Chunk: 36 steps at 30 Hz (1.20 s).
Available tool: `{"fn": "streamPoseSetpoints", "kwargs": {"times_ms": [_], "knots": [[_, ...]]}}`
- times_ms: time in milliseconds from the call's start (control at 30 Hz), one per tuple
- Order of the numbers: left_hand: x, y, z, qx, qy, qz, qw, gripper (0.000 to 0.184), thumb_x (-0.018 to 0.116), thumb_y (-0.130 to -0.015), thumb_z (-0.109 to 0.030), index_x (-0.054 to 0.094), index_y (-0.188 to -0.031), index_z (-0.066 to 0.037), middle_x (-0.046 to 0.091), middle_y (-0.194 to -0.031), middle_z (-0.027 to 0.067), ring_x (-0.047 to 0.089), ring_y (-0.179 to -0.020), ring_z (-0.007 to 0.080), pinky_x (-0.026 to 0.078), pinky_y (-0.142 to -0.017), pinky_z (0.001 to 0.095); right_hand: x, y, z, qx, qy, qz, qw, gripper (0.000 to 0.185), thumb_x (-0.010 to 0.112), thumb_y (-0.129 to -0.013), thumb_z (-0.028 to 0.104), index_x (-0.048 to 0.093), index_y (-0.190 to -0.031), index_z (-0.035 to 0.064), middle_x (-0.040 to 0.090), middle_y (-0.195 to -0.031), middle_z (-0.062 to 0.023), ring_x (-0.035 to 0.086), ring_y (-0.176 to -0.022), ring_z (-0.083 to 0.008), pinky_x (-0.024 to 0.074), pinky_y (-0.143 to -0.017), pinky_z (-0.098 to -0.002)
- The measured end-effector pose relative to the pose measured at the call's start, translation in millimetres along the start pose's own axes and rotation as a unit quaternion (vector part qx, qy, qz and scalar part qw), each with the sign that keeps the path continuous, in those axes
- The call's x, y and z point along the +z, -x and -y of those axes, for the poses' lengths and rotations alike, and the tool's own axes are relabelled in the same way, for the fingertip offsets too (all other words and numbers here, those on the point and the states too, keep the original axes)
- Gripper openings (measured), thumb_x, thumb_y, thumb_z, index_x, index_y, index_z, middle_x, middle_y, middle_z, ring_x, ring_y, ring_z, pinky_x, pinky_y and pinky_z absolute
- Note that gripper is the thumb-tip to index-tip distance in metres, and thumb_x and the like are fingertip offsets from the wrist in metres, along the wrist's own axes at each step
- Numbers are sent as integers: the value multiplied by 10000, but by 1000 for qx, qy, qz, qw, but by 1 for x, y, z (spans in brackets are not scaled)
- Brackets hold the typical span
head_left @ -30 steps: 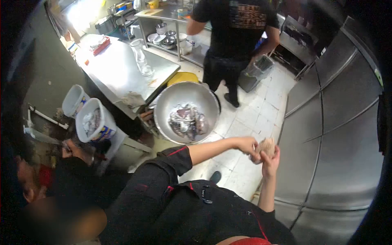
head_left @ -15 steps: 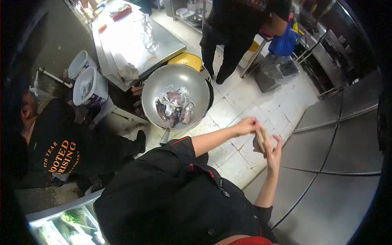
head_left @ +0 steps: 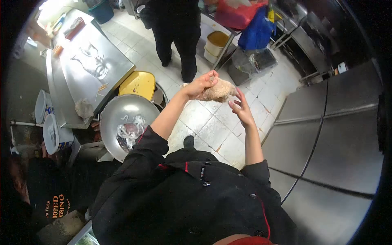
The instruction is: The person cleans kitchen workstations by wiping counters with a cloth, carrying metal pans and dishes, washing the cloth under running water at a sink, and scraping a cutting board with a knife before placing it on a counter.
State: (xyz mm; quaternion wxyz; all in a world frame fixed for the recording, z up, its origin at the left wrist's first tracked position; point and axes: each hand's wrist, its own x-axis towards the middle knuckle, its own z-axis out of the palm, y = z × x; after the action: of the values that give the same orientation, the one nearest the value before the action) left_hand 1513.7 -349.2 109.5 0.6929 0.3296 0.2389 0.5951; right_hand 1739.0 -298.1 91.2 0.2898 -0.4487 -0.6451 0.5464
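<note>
My left hand has its fingers closed on a pale, beige lumpy piece, whose nature I cannot make out. It hangs in the air over the tiled floor. At its right end is my right hand, with fingers spread and the fingertips close to the piece or touching it. Left of my left forearm stands a large metal bowl with whitish and dark, wet-looking pieces in it, partly hidden by my sleeve.
A steel table with a glass vessel is at upper left, a yellow lid beside it. White tubs stand far left. One person stands ahead, another is lower left. A bin and steel doors are right.
The view has shifted, and the bowl now appears further left. Both hands have moved up and left in the picture with the beige piece. My right hand has opened away from it.
</note>
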Motion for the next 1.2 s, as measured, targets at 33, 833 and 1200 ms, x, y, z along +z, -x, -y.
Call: {"fn": "streamPoseSetpoints", "kwargs": {"times_ms": [33,833,1200], "knots": [[-7,-7,-10,-7,9,44,999,208,533,-879,-101,378,-1016,-80,511,-913,32,566,-842,89,506,-681,217,1,-20,-5,-35,0,35,999,333,683,-753,177,576,-1046,62,609,-972,-64,548,-940,-152,451,-757,-281],[-103,-8,-118,44,-676,-594,434,316,742,-681,-312,615,-802,-48,573,-668,58,569,-655,152,454,-626,275,179,-333,198,-465,167,450,744,184,514,-703,-34,584,-866,18,587,-853,-141,572,-826,-325,453,-711,-360],[-262,87,-213,24,-453,-701,550,338,710,-678,-294,600,-852,-25,633,-792,152,615,-737,272,472,-682,351,424,-439,192,-428,321,368,760,148,536,-773,112,570,-791,-31,582,-818,-253,574,-838,-399,453,-702,-422]]}}
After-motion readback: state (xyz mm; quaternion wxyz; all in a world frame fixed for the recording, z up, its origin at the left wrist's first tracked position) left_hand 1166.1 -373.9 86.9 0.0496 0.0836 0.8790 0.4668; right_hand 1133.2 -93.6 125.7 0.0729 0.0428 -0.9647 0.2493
